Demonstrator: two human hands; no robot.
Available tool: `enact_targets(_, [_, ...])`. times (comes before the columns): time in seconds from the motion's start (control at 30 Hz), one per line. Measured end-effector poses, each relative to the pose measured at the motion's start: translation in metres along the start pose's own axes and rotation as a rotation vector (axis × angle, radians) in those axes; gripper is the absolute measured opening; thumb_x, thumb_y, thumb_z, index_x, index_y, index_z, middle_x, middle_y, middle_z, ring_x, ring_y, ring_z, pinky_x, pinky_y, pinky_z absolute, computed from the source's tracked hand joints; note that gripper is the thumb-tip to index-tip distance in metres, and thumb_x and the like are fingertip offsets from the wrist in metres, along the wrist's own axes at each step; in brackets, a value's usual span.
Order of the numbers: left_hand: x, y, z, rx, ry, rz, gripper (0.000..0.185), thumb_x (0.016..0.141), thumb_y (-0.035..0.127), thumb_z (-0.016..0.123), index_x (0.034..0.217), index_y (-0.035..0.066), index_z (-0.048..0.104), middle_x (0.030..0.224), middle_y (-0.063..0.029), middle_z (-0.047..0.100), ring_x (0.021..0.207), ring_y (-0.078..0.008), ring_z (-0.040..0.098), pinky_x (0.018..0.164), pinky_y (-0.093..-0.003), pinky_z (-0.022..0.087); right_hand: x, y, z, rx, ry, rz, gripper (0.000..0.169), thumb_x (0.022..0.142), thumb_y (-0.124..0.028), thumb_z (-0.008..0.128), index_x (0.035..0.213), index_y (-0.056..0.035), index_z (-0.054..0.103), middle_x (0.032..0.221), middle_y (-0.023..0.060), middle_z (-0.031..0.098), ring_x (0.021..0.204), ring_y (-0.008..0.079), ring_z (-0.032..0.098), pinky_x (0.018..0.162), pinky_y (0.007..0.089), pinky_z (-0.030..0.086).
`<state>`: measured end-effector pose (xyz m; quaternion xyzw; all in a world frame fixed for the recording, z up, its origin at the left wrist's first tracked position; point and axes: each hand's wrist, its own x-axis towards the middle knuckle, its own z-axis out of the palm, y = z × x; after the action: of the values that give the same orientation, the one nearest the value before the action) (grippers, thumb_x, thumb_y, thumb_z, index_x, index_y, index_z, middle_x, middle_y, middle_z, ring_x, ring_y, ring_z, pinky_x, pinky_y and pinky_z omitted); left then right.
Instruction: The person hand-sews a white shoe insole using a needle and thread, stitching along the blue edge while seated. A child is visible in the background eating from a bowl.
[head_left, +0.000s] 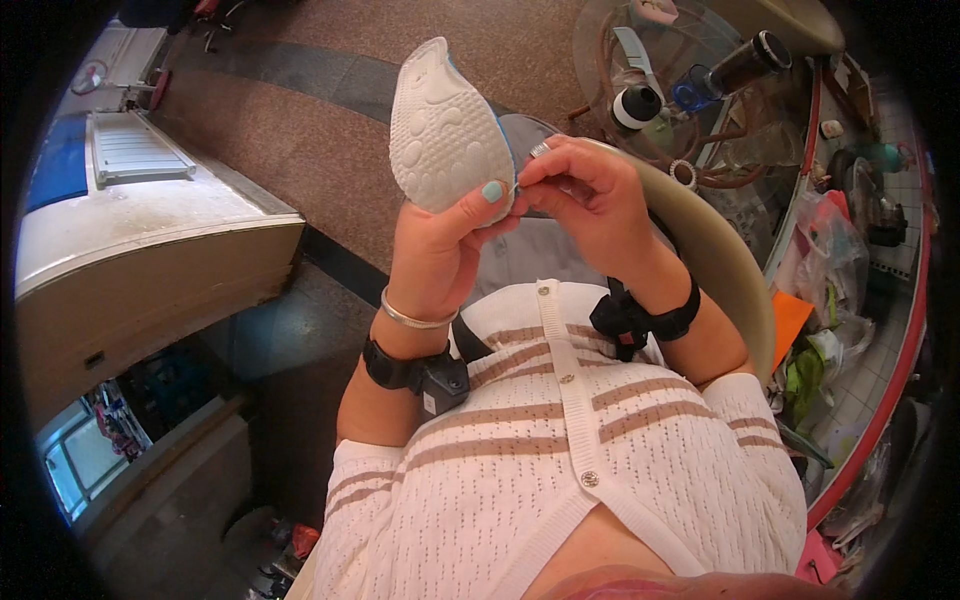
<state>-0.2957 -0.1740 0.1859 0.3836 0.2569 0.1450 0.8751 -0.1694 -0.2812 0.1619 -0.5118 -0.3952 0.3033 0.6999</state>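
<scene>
A white textured shoe sole or insole (450, 135) with a thin blue edge is held up before me, its pointed end away from me. My left hand (450, 240) grips its near end, the thumb on the bumpy face and the fingers behind. At the sole's right edge, my right hand (592, 195) pinches thumb and forefinger together on something small and thin, too small to tell, close to the left fingertips. A silvery ring-like band (539, 150) sits on a right finger. Grey cloth (525, 251) lies below the hands.
A round glass table (600, 67) at the upper right holds a black-and-white lidded container (636, 106), a blue cup (691, 88) and a dark tumbler (750, 64). A curved beige chair rim (739, 262) is at my right. Plastic bags (832, 247) lie beyond. A counter (150, 255) stands left.
</scene>
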Motion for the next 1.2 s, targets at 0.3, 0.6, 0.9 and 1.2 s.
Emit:
enact_targets(0.3, [0.002,-0.002,0.0,0.19,0.075,0.087,0.028,0.079,0.005,0.06,0.106,0.0,0.054,0.098,-0.0088,0.061,0.084,-0.0166,0.061,0.074,-0.0273,0.05,0.011,-0.018,-0.004,-0.564,-0.044,-0.326,0.014,0.069,0.006,0.063,0.08,-0.0021,0.06,0.079,0.0097,0.054,0.073,0.0213,0.056,0.063,0.0268,0.045])
enact_targets(0.6, [0.006,0.0,-0.003,0.168,0.091,0.091,0.029,0.078,0.005,0.061,0.105,0.0,0.054,0.097,-0.0102,0.062,0.08,-0.0147,0.06,0.07,-0.0242,0.047,0.009,-0.024,-0.002,0.012,0.196,-0.347,0.01,0.083,-0.008,0.058,0.089,-0.0025,0.053,0.076,0.0057,0.055,0.067,0.0162,0.054,0.065,0.0315,0.047])
enact_targets(0.9, [0.009,0.004,-0.019,-0.125,0.191,0.05,0.024,0.083,0.009,0.058,0.106,0.001,0.052,0.096,-0.0096,0.061,0.077,-0.012,0.058,0.063,-0.0196,0.048,-0.032,-0.078,-0.081,0.41,0.121,-0.247,0.016,0.091,-0.02,0.05,0.09,-0.0049,0.047,0.061,-0.0032,0.033,0.049,0.0054,0.028,0.049,0.0215,0.025])
enact_targets(1.2, [0.01,0.005,-0.023,-0.2,0.137,0.044,0.022,0.085,0.01,0.056,0.103,-0.002,0.053,0.096,-0.0097,0.058,0.075,-0.0124,0.054,0.061,-0.0195,0.046,-0.051,-0.076,-0.115,0.288,0.357,-0.233,0.011,0.09,-0.012,0.049,0.094,-0.0024,0.05,0.064,-0.0025,0.033,0.054,0.0064,0.025,0.048,0.0218,0.021])
